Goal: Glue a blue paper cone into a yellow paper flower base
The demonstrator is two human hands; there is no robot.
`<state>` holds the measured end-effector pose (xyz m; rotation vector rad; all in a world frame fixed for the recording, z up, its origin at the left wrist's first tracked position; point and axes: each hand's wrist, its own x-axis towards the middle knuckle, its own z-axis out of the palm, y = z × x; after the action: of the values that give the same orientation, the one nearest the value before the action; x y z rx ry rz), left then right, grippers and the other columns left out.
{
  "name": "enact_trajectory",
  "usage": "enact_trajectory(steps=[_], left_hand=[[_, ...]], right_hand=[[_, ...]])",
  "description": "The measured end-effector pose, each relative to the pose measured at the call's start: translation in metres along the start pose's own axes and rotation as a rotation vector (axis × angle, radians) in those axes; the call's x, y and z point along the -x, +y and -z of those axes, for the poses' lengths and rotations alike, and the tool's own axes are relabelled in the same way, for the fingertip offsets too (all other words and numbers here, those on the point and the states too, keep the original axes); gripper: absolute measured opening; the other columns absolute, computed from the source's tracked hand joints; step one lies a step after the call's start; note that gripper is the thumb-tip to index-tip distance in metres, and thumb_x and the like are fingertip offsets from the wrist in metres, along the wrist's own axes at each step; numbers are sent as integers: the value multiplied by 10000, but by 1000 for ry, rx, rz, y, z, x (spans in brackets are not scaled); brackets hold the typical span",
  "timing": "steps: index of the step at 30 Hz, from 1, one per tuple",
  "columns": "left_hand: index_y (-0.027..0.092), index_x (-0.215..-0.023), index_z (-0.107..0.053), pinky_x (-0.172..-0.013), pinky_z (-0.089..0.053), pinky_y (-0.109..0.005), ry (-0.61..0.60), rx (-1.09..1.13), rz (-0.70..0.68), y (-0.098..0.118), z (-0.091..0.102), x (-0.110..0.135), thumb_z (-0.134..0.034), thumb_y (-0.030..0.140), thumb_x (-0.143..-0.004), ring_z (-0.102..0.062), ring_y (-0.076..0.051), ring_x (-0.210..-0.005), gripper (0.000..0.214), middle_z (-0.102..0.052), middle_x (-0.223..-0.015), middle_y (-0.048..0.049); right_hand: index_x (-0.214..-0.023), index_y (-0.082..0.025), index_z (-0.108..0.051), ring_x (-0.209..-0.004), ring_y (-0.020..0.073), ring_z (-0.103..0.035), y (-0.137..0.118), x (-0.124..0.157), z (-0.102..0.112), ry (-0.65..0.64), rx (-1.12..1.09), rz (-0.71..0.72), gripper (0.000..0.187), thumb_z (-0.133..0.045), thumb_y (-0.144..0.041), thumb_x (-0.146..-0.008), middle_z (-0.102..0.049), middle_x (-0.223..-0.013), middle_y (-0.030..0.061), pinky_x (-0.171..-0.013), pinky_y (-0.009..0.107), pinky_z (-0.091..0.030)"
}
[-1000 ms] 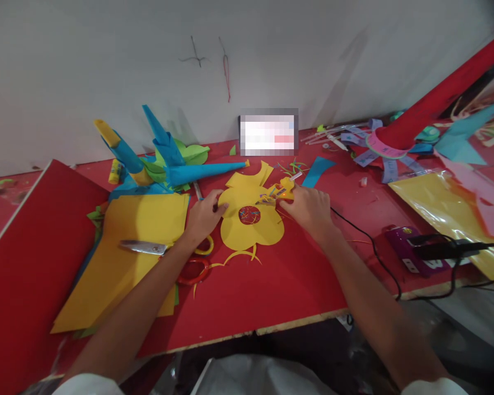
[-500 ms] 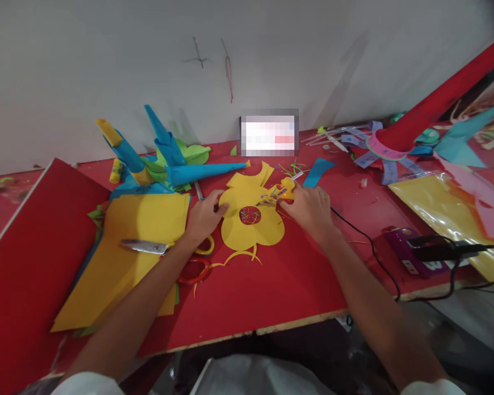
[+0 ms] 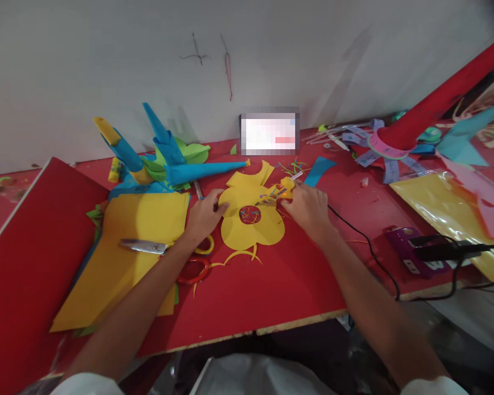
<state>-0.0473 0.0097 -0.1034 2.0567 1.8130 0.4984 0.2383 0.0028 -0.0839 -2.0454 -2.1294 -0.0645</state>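
Observation:
A yellow paper flower [image 3: 249, 227] with a round hole in its middle lies flat on the red table [image 3: 271, 280]. My left hand [image 3: 203, 215] rests curled on the flower's left edge, thumb on the paper, holding it down. My right hand [image 3: 307, 206] is closed on a small yellow glue gun [image 3: 286, 189] at the flower's upper right petal. The gun's nozzle points left toward the hole, and an orange light glows on its body. A black cable [image 3: 366, 241] runs from that hand to the right.
Scissors [image 3: 191, 269] with orange handles lie under my left wrist, on a stack of yellow sheets [image 3: 132, 247]. A red board [image 3: 28, 247] leans at the left. Blue paper cones [image 3: 168, 159] stand behind. A purple power strip [image 3: 407, 255] and wrapped yellow paper [image 3: 440, 200] lie right.

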Motion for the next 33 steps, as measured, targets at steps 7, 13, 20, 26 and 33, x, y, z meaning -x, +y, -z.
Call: enact_trajectory(steps=[7, 13, 20, 26, 33], left_hand=[[218, -1394, -604, -769, -468, -348, -17, 20, -1, 0, 0, 0, -556, 406, -1005, -725, -265, -917, 435, -795, -1035, -61], [233, -1387, -610, -746, -459, -338, 10, 13, -16, -3, -2, 0, -554, 424, -1000, -706, -254, -863, 435, -779, -963, -42], [243, -1386, -613, -767, -478, -334, 3, 43, -6, -2, -2, 0, -562, 413, -996, -711, -252, -879, 429, -779, -968, -46], [234, -1391, -609, -760, -477, -338, -8, 34, -7, -2, -1, -1, -553, 424, -1001, -716, -257, -882, 438, -785, -980, -46], [220, -1398, -604, -766, -474, -345, -3, 30, -17, -3, -2, 0, -554, 415, -1000, -713, -260, -885, 446, -785, -998, -54]], right_hand=[[-1240, -168, -692, -1039, 306, -726, 3, -1, -2, 2, -15, 15, 311, -632, -243, -945, -781, -1147, 166, -801, 344, -476], [-1238, -162, -702, -1055, 308, -722, 5, -2, 2, 4, -13, 18, 314, -619, -204, -938, -778, -1162, 170, -808, 352, -491], [-1218, -169, -699, -1080, 310, -707, 6, -2, -1, 5, -22, 34, 283, -615, -212, -951, -778, -1154, 165, -817, 355, -494], [-1223, -171, -690, -1069, 300, -716, 6, -3, -5, 9, -12, 45, 271, -626, -214, -963, -775, -1158, 160, -828, 350, -499], [-1209, -163, -692, -1079, 306, -717, 7, -4, -5, 4, -11, 49, 260, -630, -176, -956, -772, -1153, 168, -834, 348, -499]])
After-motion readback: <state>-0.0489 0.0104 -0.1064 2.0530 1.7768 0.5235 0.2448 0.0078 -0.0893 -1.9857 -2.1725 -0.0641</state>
